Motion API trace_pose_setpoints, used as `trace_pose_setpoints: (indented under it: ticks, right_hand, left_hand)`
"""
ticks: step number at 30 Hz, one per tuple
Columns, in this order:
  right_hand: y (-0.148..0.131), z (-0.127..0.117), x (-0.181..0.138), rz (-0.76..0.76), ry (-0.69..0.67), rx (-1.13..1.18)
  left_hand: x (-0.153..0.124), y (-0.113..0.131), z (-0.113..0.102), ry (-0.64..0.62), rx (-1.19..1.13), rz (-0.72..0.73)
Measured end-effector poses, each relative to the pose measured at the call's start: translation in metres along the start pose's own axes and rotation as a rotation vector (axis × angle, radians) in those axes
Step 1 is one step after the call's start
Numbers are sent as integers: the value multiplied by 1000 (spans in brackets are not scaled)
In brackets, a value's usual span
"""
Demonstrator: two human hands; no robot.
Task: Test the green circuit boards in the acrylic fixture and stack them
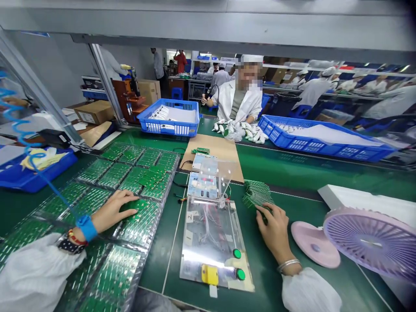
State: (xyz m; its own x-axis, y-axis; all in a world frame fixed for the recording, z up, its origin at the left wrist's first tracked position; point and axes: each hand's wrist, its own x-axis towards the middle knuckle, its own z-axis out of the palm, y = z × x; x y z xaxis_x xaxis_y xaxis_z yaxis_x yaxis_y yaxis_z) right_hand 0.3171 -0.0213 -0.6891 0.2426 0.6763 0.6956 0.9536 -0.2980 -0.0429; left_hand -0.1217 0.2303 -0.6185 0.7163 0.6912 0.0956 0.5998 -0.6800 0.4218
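Blue bin [48, 174]: far left on the green counter [156, 260], with a yellow cloth [40, 159] in it; a coiled blue hose [24, 141] hangs in front.
Clear trays [160, 207]: spread over the left side, filled with rows of green circuit boards [112, 175].
Left hand [113, 211]: over the trays, thumb and forefinger apart at a loose green board [141, 209]; blue band [86, 228] on the wrist.
Far basket [169, 128]: blue, past the trays, holding white parts.
Test fixture [208, 242]: near centre, between the hands, with two green buttons and a yellow block [209, 274]; its clear cover [227, 175] stands raised.
Co-worker [238, 99]: across the counter, behind a pile of white parts [240, 130].
Board stack [256, 193]: right of the fixture, fanned out.
Right hand [273, 225]: fingertips at the stack's near end; cannot tell whether they grip.
Right basket [328, 141]: blue, far right.
Fan [370, 242]: pink, near right, beside white foam [367, 201].
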Motion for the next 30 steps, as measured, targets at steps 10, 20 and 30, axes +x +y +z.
trace_pose_setpoints:
  ticks: [10,20,30]
  right_hand:
    - [-3,-2,1,14,53,101]
    - [0,5,2,7,104,190]
    - [-31,-23,12,106,147,347]
  left_hand:
    - [-15,1,-6,115,-3,72]
    - [-36,8,-6,-41,158,83]
    - [-29,22,-2,20,241,113]
